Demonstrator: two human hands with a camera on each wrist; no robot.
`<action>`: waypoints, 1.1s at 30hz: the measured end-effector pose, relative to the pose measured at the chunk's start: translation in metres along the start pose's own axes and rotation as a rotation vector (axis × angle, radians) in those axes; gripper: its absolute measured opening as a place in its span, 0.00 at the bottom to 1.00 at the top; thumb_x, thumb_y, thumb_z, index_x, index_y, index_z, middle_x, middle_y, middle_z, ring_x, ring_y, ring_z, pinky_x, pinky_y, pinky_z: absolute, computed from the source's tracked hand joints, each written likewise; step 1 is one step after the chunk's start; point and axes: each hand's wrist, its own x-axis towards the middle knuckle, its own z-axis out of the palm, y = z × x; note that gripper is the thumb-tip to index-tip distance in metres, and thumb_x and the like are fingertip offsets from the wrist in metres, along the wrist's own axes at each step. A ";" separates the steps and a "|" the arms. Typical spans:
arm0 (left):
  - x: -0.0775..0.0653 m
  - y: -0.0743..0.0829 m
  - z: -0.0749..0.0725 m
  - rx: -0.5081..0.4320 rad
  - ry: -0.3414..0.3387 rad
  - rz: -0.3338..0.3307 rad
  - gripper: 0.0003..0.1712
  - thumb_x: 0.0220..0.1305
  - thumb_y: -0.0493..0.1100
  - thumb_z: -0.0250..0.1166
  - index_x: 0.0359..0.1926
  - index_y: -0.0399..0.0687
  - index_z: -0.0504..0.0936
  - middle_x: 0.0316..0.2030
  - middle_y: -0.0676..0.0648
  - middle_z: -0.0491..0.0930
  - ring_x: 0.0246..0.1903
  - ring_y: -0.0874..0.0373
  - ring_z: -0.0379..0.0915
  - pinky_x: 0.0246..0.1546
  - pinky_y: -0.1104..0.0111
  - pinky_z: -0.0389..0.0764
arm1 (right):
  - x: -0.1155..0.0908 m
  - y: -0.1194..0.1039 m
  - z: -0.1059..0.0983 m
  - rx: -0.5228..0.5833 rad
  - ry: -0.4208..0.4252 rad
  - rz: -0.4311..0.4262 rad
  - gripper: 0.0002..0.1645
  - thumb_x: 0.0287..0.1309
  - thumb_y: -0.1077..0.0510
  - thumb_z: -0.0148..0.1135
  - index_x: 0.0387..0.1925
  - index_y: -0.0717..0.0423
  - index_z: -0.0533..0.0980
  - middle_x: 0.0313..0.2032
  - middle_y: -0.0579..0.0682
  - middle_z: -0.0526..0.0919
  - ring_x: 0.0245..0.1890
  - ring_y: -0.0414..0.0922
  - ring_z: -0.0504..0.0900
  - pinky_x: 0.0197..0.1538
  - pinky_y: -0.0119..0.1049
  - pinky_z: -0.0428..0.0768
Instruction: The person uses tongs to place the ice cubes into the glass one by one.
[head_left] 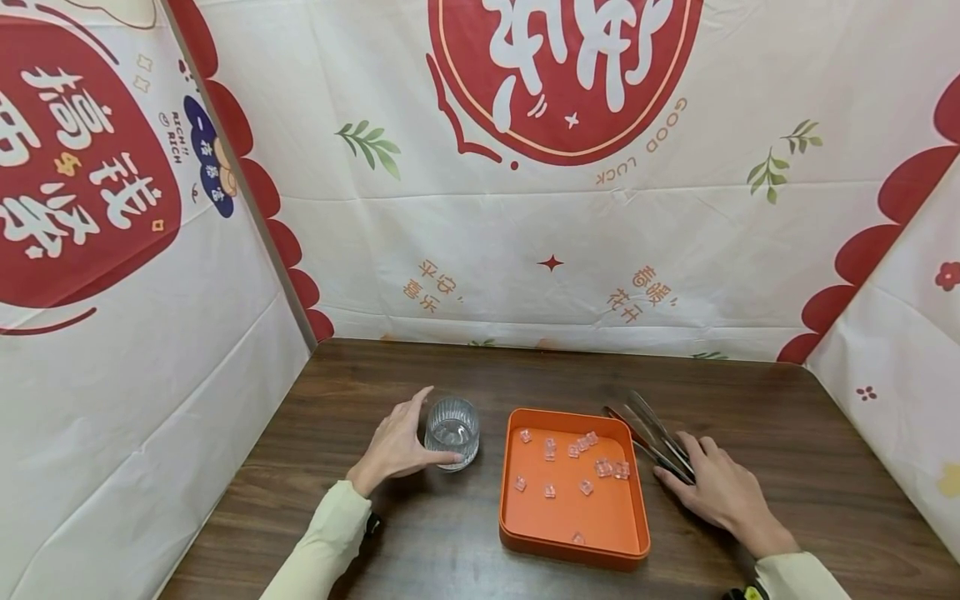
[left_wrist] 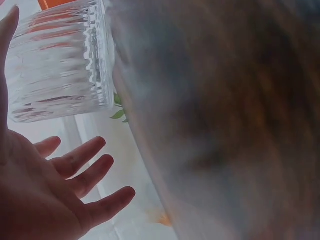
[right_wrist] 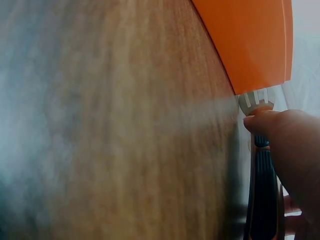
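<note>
My left hand (head_left: 401,442) is spread beside a clear ribbed glass (head_left: 452,433), the thumb across its near side. In the left wrist view the four fingers (left_wrist: 82,162) are apart from the glass wall. My right hand (head_left: 720,487) is at the handle end of metal tongs (head_left: 660,437) with dark grips, thumb on one side and fingers on the other. In the right wrist view the thumb (right_wrist: 295,145) overlaps the tongs, hiding any contact. Between the hands, an orange tray (head_left: 555,525) holds several small clear cubes (head_left: 550,450).
The dark wooden table (head_left: 420,550) has rounded far corners. A white printed cloth (head_left: 480,250) hangs behind it and along both sides. The tongs' far ends lie close to the tray's right edge.
</note>
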 end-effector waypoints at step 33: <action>0.006 0.011 0.011 -0.217 -0.021 -0.030 0.56 0.37 0.65 0.81 0.65 0.54 0.62 0.47 0.41 0.81 0.45 0.48 0.79 0.47 0.53 0.80 | 0.002 -0.001 0.005 0.019 0.018 -0.008 0.32 0.64 0.42 0.61 0.53 0.66 0.68 0.39 0.63 0.76 0.31 0.58 0.79 0.27 0.55 0.75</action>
